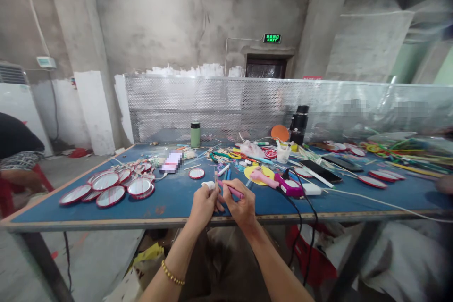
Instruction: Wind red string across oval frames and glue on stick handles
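My left hand (204,204) is near the table's front edge, with its fingers pinched around a thin, pale stick (216,177) that points up. A white wrap (208,185) covers one of its fingers. Close beside it, my right hand (243,200) grips a pink pen (235,191), whose tip reaches toward the stick; whether they touch I cannot tell. Just beyond my hands lie a small round mirror with a red rim (196,173), a white marker (223,170) and blue pens (228,174).
Red-rimmed round discs (110,195) are piled at the left, near a phone (171,162). A pink-and-purple hot glue gun (288,186) lies right with black cords over the edge. A green bottle (195,134) and black thermos (299,125) stand behind. Another person (17,146) sits far left.
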